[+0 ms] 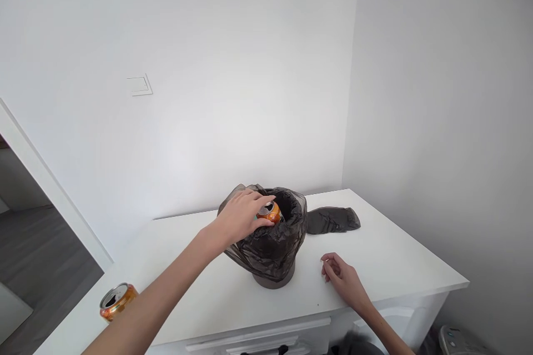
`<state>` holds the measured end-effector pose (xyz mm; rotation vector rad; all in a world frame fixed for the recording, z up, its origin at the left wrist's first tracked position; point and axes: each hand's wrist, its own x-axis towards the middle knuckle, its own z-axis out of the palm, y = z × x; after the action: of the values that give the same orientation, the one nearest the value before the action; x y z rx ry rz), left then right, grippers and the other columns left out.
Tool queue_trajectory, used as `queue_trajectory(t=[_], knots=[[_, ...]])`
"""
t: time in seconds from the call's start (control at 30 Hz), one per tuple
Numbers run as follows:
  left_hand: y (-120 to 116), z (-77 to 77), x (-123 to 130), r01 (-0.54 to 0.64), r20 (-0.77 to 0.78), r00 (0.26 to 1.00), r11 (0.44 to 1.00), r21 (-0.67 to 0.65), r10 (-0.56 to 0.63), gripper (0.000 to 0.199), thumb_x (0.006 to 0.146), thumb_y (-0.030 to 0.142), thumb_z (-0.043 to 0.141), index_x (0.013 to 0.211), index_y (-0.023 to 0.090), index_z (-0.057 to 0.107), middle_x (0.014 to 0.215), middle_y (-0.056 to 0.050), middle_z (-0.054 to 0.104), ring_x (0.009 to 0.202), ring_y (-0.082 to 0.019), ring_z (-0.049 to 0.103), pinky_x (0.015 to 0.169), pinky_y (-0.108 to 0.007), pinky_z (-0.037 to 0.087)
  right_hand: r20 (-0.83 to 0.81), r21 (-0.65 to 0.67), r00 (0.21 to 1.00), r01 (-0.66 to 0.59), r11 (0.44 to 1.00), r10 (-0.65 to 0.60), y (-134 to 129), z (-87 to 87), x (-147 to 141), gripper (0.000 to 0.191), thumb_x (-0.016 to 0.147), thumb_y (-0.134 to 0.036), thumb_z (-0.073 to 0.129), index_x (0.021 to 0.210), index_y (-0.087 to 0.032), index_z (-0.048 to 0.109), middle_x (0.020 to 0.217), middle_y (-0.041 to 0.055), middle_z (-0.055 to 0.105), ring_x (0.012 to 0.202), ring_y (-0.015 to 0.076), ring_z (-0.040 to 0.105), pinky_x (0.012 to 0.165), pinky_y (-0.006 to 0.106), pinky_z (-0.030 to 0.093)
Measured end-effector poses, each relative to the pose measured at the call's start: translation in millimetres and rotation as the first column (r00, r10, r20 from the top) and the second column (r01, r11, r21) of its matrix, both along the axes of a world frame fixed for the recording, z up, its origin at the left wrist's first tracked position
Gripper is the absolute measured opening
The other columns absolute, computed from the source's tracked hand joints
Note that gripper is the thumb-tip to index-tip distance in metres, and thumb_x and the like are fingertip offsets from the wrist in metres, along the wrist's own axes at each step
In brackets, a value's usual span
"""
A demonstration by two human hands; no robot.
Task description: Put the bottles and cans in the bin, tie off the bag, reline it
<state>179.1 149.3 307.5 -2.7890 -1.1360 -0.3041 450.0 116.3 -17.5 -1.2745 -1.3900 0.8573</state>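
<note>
An orange drink can [271, 214] is in the grip of my left hand [244, 212], fingers over its far side and thumb at the near side. The can is tilted at the mouth of a small bin lined with a dark, see-through bag [270, 249]. The bag's loose edge hangs over the outside, and the bin's brown base [272, 283] shows below. My right hand [340, 278] is by the table's front edge, right of the bin, fingers loosely curled and apart from the thumb, holding nothing. A second orange can [118, 300], its top opened, stands at the left, partly behind my left forearm.
A folded dark bag bundle [333, 220] lies on the white tabletop [191, 283], right of the bin. White walls rise behind and to the right, with a switch [140, 85] on the back wall. A doorway is at the left; a grey device [458, 341] sits low at the right.
</note>
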Motion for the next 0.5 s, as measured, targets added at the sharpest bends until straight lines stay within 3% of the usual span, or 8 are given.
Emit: queue_trajectory(t=[0.13,0.23,0.3,0.37,0.43,0.5], knots=[[0.7,-1.2,-16.3,-0.063,0.111,0.992,0.996,0.061,0.056,0.056,0.101,0.058,0.044,0.147,0.027,0.053,0.14,-0.009,0.065,0.13,-0.03,0.057,0.106,-0.045,0.047,-0.003,-0.001,1.0,0.002,1.0,-0.002,-0.1,1.4,0.0,0.032,0.095,-0.054,0.05,0.103,-0.024,0.059,0.076,0.0019,0.069,0.067,0.0206,0.066,0.068,0.033,0.051],[-11.7,-0.7,-61.7,-0.173,0.214,0.968,0.969,0.179,0.133,0.052,0.1,0.059,0.042,0.14,0.03,0.059,0.136,-0.007,0.068,0.129,-0.03,0.058,0.108,-0.046,0.047,-0.002,-0.003,1.0,0.001,1.0,-0.001,0.3,0.4,0.7,0.031,0.095,-0.053,0.05,0.103,-0.024,0.059,0.076,0.0016,0.069,0.067,0.0204,0.066,0.067,0.032,0.05],[-20.6,-5.4,-109.8,-0.296,0.26,0.937,0.926,0.235,0.234,0.053,0.096,0.062,0.046,0.135,0.029,0.062,0.134,-0.008,0.069,0.127,-0.031,0.06,0.109,-0.048,0.046,0.002,-0.002,1.0,0.007,1.0,-0.007,0.1,-0.5,1.0,0.031,0.094,-0.053,0.05,0.103,-0.024,0.059,0.076,0.0016,0.069,0.066,0.02,0.066,0.067,0.032,0.05],[-28.3,-16.9,-169.7,-0.44,0.244,0.888,0.877,0.196,0.39,0.06,0.091,0.068,0.046,0.133,0.028,0.064,0.134,-0.009,0.069,0.129,-0.035,0.058,0.11,-0.051,0.045,0.005,-0.001,1.0,0.012,1.0,-0.012,-0.6,-0.7,0.9,0.032,0.093,-0.054,0.052,0.102,-0.024,0.06,0.076,0.0018,0.07,0.065,0.0201,0.066,0.066,0.032,0.05],[-36.3,-36.8,-234.2,-0.632,0.176,0.771,0.77,0.089,0.612,0.07,0.083,0.074,0.048,0.13,0.025,0.066,0.134,-0.012,0.069,0.13,-0.04,0.057,0.107,-0.056,0.045,0.013,-0.004,1.0,0.013,1.0,-0.013,-1.8,-0.3,0.4,0.035,0.093,-0.057,0.052,0.102,-0.024,0.06,0.075,0.002,0.07,0.065,0.0205,0.066,0.066,0.032,0.051],[-46.6,-65.0,-293.1,-0.758,0.076,0.65,0.652,0.004,0.756,0.083,0.076,0.077,0.05,0.133,0.019,0.065,0.133,-0.018,0.068,0.13,-0.044,0.057,0.106,-0.058,0.044,0.03,-0.01,0.999,0.02,1.0,-0.019,-3.1,0.2,-0.3,0.038,0.093,-0.06,0.051,0.102,-0.024,0.061,0.075,0.0023,0.07,0.066,0.0208,0.066,0.066,0.033,0.051]])
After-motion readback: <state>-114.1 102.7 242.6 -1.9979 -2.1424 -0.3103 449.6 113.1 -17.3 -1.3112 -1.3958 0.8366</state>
